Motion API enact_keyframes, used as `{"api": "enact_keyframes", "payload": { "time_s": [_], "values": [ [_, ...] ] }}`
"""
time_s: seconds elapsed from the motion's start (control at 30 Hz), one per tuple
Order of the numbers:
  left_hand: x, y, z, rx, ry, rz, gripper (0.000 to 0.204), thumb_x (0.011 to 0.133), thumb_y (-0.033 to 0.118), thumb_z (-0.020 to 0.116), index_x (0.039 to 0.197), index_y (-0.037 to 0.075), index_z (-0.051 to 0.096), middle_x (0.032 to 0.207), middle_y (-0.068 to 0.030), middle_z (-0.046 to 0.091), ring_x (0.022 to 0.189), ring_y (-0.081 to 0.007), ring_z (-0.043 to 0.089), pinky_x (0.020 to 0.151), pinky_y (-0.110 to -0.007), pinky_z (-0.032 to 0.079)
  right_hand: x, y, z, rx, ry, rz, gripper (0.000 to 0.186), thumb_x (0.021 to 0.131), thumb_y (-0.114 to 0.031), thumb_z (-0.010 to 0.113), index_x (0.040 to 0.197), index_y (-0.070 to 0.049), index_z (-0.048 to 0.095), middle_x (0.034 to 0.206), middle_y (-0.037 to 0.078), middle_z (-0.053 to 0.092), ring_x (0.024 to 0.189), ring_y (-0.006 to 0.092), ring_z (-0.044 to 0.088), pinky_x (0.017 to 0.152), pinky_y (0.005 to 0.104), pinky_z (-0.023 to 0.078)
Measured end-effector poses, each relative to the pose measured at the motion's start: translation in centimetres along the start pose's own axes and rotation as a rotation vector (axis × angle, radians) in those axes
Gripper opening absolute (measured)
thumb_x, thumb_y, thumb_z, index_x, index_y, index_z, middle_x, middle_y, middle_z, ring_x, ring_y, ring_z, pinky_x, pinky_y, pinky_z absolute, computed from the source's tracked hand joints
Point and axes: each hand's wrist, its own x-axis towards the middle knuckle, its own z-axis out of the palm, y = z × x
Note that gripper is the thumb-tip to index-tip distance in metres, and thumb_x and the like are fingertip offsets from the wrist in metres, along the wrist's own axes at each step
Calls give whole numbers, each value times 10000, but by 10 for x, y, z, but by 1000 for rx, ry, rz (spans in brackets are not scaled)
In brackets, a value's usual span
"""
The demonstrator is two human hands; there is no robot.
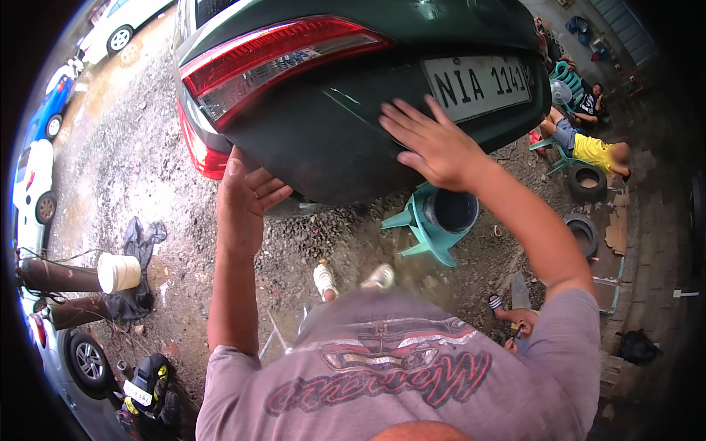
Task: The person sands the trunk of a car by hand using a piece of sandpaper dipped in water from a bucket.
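Note:
The dark green trunk lid (pixel 323 132) of a car fills the upper middle, with a red and clear tail light (pixel 279 59) and a white licence plate (pixel 478 88) on it. My right hand (pixel 437 147) lies against the lid just left of and below the plate, fingers stretched and holding nothing. At the lid's lower left corner is my left hand (pixel 246 191), its thumb up by the edge and its fingers loosely extended to the right. I cannot tell how firmly it touches the edge. A second red lamp (pixel 202 147) shows on the car body beside the corner.
Below the lid, a dark bucket (pixel 452 209) rests on a teal plastic stool (pixel 423 228). A white bucket (pixel 119 273) is by rusty pipes at left. Tyres (pixel 587 182) and seated people, one in a yellow shirt (pixel 596 152), are at right. The ground is wet gravel.

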Motion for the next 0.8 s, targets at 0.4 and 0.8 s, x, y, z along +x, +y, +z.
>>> {"api": "enact_keyframes", "payload": {
  "time_s": [0.4,0.8],
  "values": [
    [2,-6,-12,17,35,-26,797,1092,647,390,1687,132,262,1288,-225,702,1124,-310,720,989,-471,588,56,-13,26,36,209,20,633,1093,-416,502,1617,-70,426,1699,119,398,1594,296,326,1304,614,160],
    [6,-9,-6,8,28,-46,863,1074,651,453,1695,96,225,1288,-281,675,1122,-333,708,968,-460,597,-89,-28,50,47,176,591,586,1105,-408,465,1541,-21,519,1638,164,479,1559,324,391,1283,648,176]
  ]
}}
